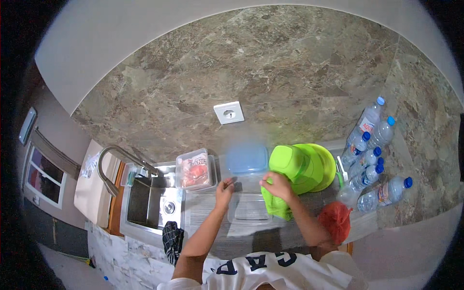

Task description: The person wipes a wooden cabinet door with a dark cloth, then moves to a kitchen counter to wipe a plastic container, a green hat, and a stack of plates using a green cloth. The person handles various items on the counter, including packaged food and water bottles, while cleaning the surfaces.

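My left hand point(224, 192) hovers over the grey counter with its fingers bent and nothing plainly in it. My right hand point(277, 186) is beside a bright green cloth point(273, 206); whether its fingers pinch the cloth cannot be told. Between and below the hands lies a clear plastic container point(250, 212). Behind it stands a container with a blue lid point(247, 159). To the right of that, green plastic containers point(288, 159) sit nested or stacked beside a round yellow-green rim point(328, 166).
A clear box holding a red-and-white packet point(194, 169) stands by the steel sink point(154, 203) and its faucet point(105, 177). Several plastic bottles point(386, 194), a white fork point(342, 168) and a red bag point(335, 221) are at the right. A dark checked cloth point(173, 239) hangs at the sink's front edge.
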`<state>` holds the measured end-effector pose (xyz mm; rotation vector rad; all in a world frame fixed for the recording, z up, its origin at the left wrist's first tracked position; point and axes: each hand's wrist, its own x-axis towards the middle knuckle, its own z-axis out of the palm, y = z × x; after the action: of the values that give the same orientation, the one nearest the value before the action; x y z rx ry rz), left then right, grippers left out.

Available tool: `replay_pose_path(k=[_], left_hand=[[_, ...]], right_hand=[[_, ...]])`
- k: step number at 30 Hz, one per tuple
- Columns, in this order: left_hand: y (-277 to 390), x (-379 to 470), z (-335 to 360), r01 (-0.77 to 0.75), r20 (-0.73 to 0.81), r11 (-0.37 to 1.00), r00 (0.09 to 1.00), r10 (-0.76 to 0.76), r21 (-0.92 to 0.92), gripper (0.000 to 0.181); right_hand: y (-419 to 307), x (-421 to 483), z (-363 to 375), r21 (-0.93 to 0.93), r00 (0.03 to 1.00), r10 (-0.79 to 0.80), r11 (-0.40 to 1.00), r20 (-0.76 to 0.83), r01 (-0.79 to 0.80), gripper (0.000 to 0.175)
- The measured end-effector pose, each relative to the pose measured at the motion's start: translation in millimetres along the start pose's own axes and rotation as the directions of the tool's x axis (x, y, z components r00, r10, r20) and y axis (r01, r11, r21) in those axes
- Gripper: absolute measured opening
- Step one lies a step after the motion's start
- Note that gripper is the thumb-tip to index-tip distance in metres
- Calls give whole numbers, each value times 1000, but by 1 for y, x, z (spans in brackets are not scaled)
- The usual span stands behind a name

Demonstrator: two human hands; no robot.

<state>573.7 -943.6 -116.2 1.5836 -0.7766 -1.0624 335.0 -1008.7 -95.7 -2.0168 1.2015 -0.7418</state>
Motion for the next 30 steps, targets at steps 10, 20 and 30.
replay_pose_path(k=[10, 20, 30], left_hand=[[-26, 87, 13, 497, -45, 761, 825, -563, -416, 12], [-12, 66, 29, 319, -47, 825, 922, -383, -467, 9], [-81, 37, -33, -14, 28, 999, 1000, 12, 42, 16]], right_hand=[[-21, 49, 20, -275, 969, 196, 950, 151, -150, 64], [-47, 50, 15, -415, 987, 153, 895, -50, -160, 45], [-55, 57, 22, -504, 984, 170, 856, 62, -116, 42]])
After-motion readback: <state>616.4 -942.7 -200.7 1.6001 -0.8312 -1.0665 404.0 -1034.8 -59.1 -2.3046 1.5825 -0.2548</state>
